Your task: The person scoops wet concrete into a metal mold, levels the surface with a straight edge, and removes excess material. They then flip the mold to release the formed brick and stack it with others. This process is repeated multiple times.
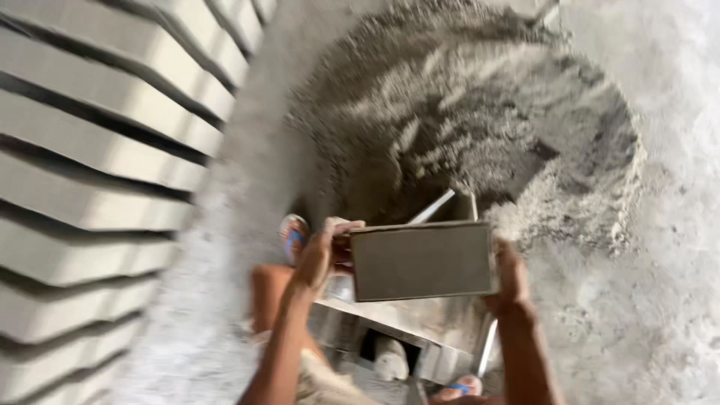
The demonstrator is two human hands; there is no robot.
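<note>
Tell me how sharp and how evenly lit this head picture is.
Head view: motion blur smears everything, most of all the rows of grey blocks; the grey block held between the left hand and right hand is clearest; the floor at right looks washed out.

I counted two hands, left hand (319, 259) and right hand (510, 277), one grey block (424, 261), one sand heap (465, 112), two sandals (294, 234), one metal mould (420, 322), roughly nine rows of laid blocks (97, 150).

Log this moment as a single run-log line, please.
left hand: grips block | right hand: grips block | behind: sand pile | left: block rows
</note>
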